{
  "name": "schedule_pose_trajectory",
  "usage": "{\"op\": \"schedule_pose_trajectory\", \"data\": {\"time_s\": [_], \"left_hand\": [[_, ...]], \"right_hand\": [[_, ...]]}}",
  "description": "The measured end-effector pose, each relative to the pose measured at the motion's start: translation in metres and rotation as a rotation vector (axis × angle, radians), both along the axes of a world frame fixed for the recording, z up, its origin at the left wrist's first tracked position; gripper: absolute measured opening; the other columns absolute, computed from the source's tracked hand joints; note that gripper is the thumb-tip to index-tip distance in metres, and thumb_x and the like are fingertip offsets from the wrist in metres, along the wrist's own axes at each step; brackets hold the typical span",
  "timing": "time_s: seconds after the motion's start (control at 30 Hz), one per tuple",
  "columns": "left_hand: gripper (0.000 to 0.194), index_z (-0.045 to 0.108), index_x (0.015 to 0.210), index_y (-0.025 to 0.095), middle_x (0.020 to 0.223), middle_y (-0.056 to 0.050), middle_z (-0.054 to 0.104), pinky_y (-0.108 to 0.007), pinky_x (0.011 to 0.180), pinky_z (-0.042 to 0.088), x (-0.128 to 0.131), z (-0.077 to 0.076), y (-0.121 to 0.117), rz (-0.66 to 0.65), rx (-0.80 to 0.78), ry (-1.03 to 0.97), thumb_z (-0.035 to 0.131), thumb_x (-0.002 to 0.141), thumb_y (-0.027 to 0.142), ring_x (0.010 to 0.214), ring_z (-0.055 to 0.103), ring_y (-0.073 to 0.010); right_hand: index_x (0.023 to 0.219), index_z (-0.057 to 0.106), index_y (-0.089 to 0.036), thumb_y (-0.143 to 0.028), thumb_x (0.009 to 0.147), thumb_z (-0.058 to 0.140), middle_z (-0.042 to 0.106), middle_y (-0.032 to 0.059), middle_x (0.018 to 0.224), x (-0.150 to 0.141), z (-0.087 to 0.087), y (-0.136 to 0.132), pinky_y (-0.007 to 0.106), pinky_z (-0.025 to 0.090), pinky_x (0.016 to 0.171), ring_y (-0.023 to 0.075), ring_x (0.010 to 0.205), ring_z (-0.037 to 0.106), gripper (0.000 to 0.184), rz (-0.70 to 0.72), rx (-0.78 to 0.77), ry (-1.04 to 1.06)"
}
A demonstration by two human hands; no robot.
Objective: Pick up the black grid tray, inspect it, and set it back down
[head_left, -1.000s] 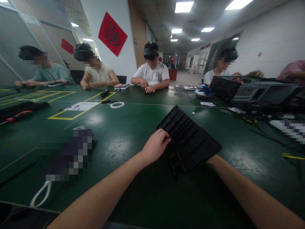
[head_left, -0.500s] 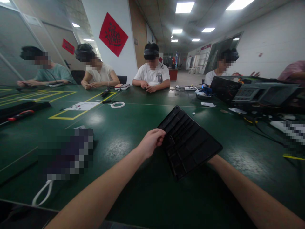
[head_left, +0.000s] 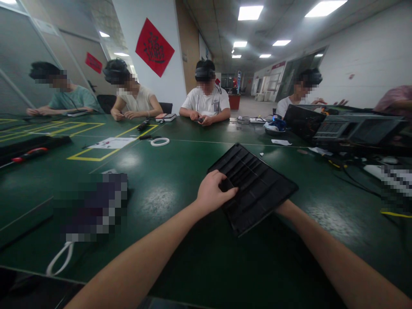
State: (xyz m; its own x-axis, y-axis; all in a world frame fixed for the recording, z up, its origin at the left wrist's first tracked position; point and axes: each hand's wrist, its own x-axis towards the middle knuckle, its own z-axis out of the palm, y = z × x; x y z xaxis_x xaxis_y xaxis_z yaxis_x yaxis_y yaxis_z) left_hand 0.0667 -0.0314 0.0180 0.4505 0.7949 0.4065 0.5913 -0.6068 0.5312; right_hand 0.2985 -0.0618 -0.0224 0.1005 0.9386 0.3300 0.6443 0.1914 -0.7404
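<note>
A flat black plastic panel (head_left: pixel 257 184) with raised ribs across its face is tilted over the green table in front of me. My left hand (head_left: pixel 217 189) is at the panel's left edge, its thumb laid across the ribbed face and its other fingers bent by the rim. From below the lower right edge, my right hand (head_left: pixel 283 208) reaches behind the panel and supports it. Only the wrist side of that hand shows; its fingers are hidden by the panel.
A pixelated dark device (head_left: pixel 96 204) with a white strap lies on the green table (head_left: pixel 180 167) at left. Beyond are a white ring (head_left: pixel 160 141) and a paper sheet (head_left: pixel 111 143). Computer equipment (head_left: pixel 354 126) and cables stand at right. Several people sit around the table.
My left hand has gone from a pinch at the panel's left edge to a wider hold, thumb stretched over the ribbed face. The panel has shifted slightly left and changed tilt a little.
</note>
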Motion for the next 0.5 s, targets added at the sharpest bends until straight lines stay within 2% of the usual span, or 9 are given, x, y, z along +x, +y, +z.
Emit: {"op": "schedule_pose_trajectory", "data": {"time_s": [0.1, 0.17, 0.23, 0.3, 0.37, 0.43, 0.5], "left_hand": [[0.031, 0.056, 0.074, 0.018, 0.080, -0.005, 0.056, -0.031, 0.067, 0.041, -0.010, 0.004, 0.014, 0.202, 0.008, 0.024, 0.059, 0.074, 0.048, 0.078, 0.055, -0.0200], [0.033, 0.057, 0.073, 0.018, 0.080, -0.006, 0.058, -0.031, 0.066, 0.041, -0.022, 0.006, 0.029, 0.364, 0.004, 0.062, 0.056, 0.076, 0.051, 0.079, 0.056, -0.0213], [0.037, 0.060, 0.075, 0.017, 0.083, -0.008, 0.061, -0.031, 0.066, 0.041, -0.036, 0.008, 0.046, 0.526, -0.014, 0.100, 0.053, 0.076, 0.053, 0.082, 0.058, -0.0234], [0.043, 0.063, 0.080, 0.015, 0.088, -0.011, 0.064, -0.033, 0.067, 0.043, -0.051, 0.011, 0.065, 0.661, -0.071, 0.142, 0.049, 0.077, 0.056, 0.085, 0.060, -0.0257], [0.050, 0.066, 0.087, 0.012, 0.093, -0.015, 0.066, -0.034, 0.069, 0.044, -0.065, 0.014, 0.084, 0.772, -0.128, 0.205, 0.047, 0.077, 0.058, 0.089, 0.061, -0.0288], [0.055, 0.068, 0.093, 0.009, 0.099, -0.019, 0.066, -0.036, 0.074, 0.046, -0.079, 0.017, 0.102, 0.852, -0.148, 0.296, 0.047, 0.076, 0.057, 0.095, 0.061, -0.0321], [0.058, 0.068, 0.099, 0.005, 0.104, -0.022, 0.065, -0.037, 0.077, 0.046, -0.091, 0.018, 0.116, 0.889, -0.147, 0.392, 0.049, 0.075, 0.054, 0.100, 0.059, -0.0340]], "right_hand": [[0.107, 0.062, -0.024, -0.031, 0.073, 0.060, 0.062, 0.0048, 0.114, 0.024, 0.017, 0.001, 0.041, 0.042, 0.099, 0.0221, 0.108, 0.056, 0.035, 0.017, -0.024, -0.036], [0.111, 0.062, -0.016, -0.030, 0.070, 0.058, 0.060, 0.0101, 0.116, 0.050, 0.026, -0.002, 0.040, 0.038, 0.102, 0.0249, 0.110, 0.054, 0.044, -0.183, -0.034, -0.129], [0.117, 0.059, -0.008, -0.033, 0.074, 0.053, 0.056, 0.0169, 0.121, 0.079, 0.031, -0.007, 0.038, 0.038, 0.101, 0.0279, 0.114, 0.051, 0.050, -0.401, -0.083, -0.227], [0.122, 0.056, -0.005, -0.035, 0.079, 0.048, 0.052, 0.0208, 0.124, 0.106, 0.030, -0.014, 0.039, 0.039, 0.097, 0.0307, 0.115, 0.050, 0.053, -0.589, -0.168, -0.313], [0.128, 0.052, -0.008, -0.039, 0.082, 0.044, 0.049, 0.0203, 0.129, 0.125, 0.026, -0.020, 0.042, 0.042, 0.089, 0.0340, 0.115, 0.049, 0.056, -0.738, -0.292, -0.343], [0.131, 0.049, -0.011, -0.042, 0.083, 0.042, 0.047, 0.0198, 0.131, 0.135, 0.020, -0.023, 0.043, 0.043, 0.084, 0.0364, 0.115, 0.049, 0.058, -0.801, -0.415, -0.345], [0.132, 0.048, -0.012, -0.042, 0.083, 0.039, 0.045, 0.0202, 0.133, 0.138, 0.015, -0.023, 0.044, 0.043, 0.083, 0.0377, 0.116, 0.049, 0.059, -0.795, -0.491, -0.359]]}}
